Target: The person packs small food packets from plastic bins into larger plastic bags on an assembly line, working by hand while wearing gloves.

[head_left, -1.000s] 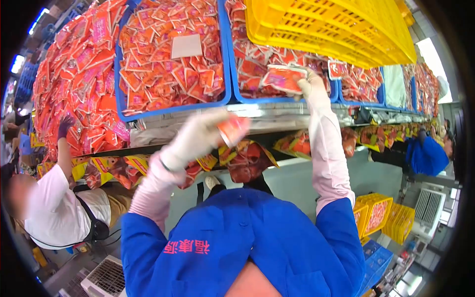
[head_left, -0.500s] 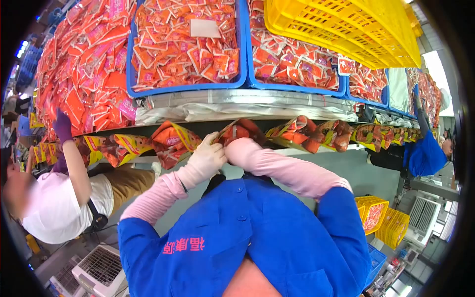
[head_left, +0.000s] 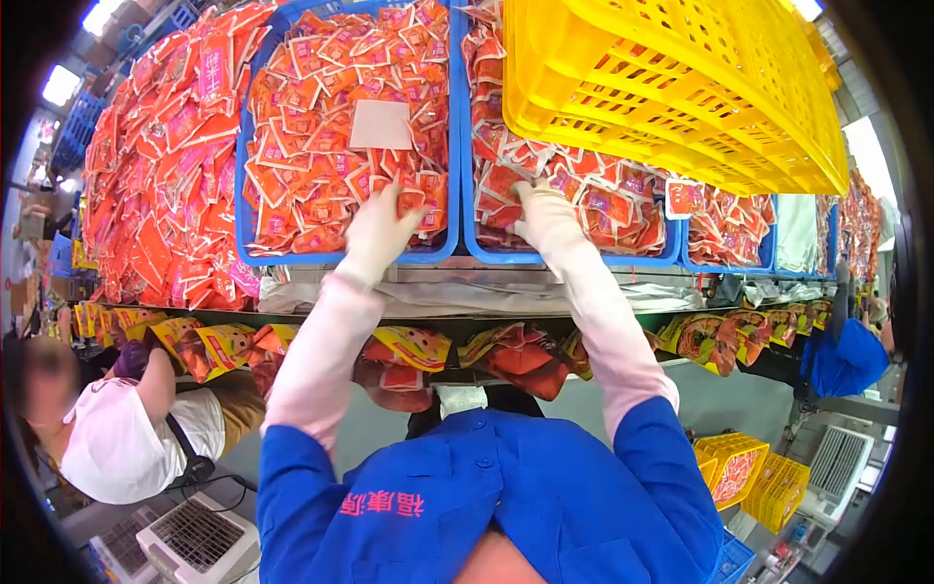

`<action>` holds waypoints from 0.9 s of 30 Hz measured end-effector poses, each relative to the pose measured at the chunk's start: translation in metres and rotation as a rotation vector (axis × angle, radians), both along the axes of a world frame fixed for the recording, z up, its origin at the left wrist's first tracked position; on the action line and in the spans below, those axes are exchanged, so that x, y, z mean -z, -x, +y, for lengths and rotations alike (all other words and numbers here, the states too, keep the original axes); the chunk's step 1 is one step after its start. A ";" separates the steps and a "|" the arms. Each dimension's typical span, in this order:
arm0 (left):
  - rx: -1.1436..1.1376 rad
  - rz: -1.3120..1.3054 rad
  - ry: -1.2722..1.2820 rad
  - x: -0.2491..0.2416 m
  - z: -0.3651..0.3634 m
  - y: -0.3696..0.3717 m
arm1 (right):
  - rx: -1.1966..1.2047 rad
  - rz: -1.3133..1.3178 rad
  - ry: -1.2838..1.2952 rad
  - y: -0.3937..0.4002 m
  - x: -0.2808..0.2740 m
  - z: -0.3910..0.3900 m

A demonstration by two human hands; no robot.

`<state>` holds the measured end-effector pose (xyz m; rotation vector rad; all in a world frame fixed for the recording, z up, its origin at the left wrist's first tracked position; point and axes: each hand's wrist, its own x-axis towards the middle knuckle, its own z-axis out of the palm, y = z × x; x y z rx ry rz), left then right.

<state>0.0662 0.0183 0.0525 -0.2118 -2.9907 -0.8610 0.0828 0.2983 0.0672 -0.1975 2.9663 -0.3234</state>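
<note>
1. Far left, a co-worker in a white T-shirt (head_left: 117, 443) now sits lower in view than half a second ago, gloved hand down by the yellow-edged snack bags (head_left: 209, 346) on the belt instead of raised.
2. The left hand (head_left: 381, 229), in a white glove, has come up from the belt and now lies spread, fingers apart, on the small orange-red sachets (head_left: 321, 146) in the left blue plastic crate (head_left: 248, 219); whether it grips one, I cannot tell.
3. A white paper slip (head_left: 380, 125) lies on those sachets, just above that hand.
4. The right hand (head_left: 545, 214), also gloved, has risen too and reaches into the right blue plastic crate (head_left: 574, 258), fingers curled onto the sachets there; a firm hold is not clear.
5. The yellow lattice plastic crate (head_left: 681, 88) sits on top of that crate, above the right hand.
</note>
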 end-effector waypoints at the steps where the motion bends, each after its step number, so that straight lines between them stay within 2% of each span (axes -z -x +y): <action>1: -0.039 -0.186 0.132 0.023 0.014 0.026 | 0.046 -0.131 -0.097 0.022 0.030 -0.003; 2: -0.043 -0.186 0.135 0.032 0.015 0.033 | 0.010 -0.228 -0.066 0.034 0.074 -0.001; 4: 0.005 -0.171 0.025 0.051 0.003 0.039 | -0.010 -0.300 -0.059 0.044 0.078 0.002; 5: -0.045 -0.272 -0.630 0.064 -0.017 0.032 | 0.061 -0.165 -0.005 0.038 0.074 0.008; 6: -0.039 -0.132 -0.439 0.060 -0.042 0.032 | 0.135 -0.039 0.047 0.025 0.049 0.012; 8: -0.026 -0.142 -0.730 0.053 -0.079 0.016 | 0.245 -0.056 0.369 -0.005 -0.001 0.025; 10: -0.074 -0.155 -0.842 -0.009 -0.074 -0.033 | 0.431 -0.174 0.950 -0.049 -0.048 0.021; 11: -0.083 -0.186 -0.659 -0.031 -0.076 -0.056 | 0.456 -0.184 0.939 -0.074 -0.058 0.019; 13: 0.055 -0.438 -1.025 -0.071 -0.054 -0.118 | 0.347 -0.147 1.280 -0.118 -0.077 0.014; 14: 0.294 -0.313 -0.812 -0.046 -0.064 -0.140 | 0.289 -0.066 1.250 -0.138 -0.085 0.002; 15: 0.319 -0.391 -0.656 -0.072 -0.051 -0.168 | 0.371 -0.191 1.282 -0.157 -0.091 -0.008; 16: 0.414 -0.393 -0.568 -0.064 -0.042 -0.184 | 0.451 -0.316 1.310 -0.173 -0.094 -0.018; 17: 0.501 -0.209 -0.464 -0.055 -0.028 -0.198 | 0.428 -0.276 1.259 -0.185 -0.083 -0.026; 19: 0.403 -0.182 -0.262 -0.027 -0.013 -0.211 | 0.322 -0.097 1.103 -0.203 -0.065 -0.052; 20: 0.370 -0.174 -0.187 -0.015 -0.012 -0.208 | 0.391 -0.216 0.901 -0.208 -0.076 -0.069; 22: 0.318 -0.182 -0.175 -0.009 -0.024 -0.196 | -0.050 0.052 0.593 -0.218 -0.035 -0.079; 24: 0.244 -0.223 -0.166 -0.010 -0.042 -0.188 | -0.222 0.154 0.289 -0.219 -0.018 -0.098; 26: 0.242 -0.176 -0.230 -0.014 -0.063 -0.186 | -0.351 -0.119 0.043 -0.202 -0.009 -0.124; 27: 0.250 -0.173 -0.225 -0.014 -0.070 -0.188 | -0.320 -0.251 0.020 -0.188 0.000 -0.146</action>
